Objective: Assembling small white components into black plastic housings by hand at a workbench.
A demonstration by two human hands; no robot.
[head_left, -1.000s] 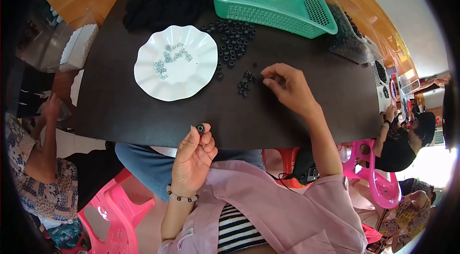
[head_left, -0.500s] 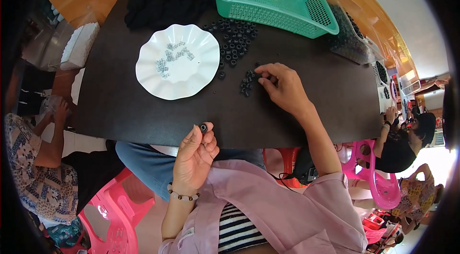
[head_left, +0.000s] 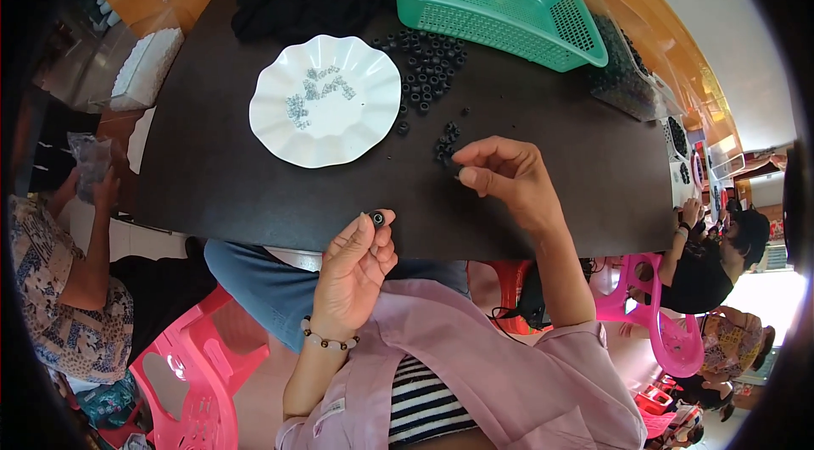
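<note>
Head view: pinching a short black cylinder (head_left: 378,218) off the near side of the white plate (head_left: 339,134), slightly to its right.

Looks round and dark-walled, with a thin greyish ring around a dark hole facing up. Held at the closed thumb and forefinger tips of the left hand (head_left: 354,262), with the other fingers loosely curled. Holding also, between the nearly closed thumb and forefinger of the right hand (head_left: 515,183), right of the plate's near rim, a small dark bit (head_left: 456,171), too small to make out in full. Shows a cluster of small black bits (head_left: 446,145) just beside those fingertips, more black cylinders (head_left: 431,68) heaped just right of the plate, clear bits (head_left: 312,94) clumped on it, and a green basket (head_left: 509,41) beyond, to its right.
</note>
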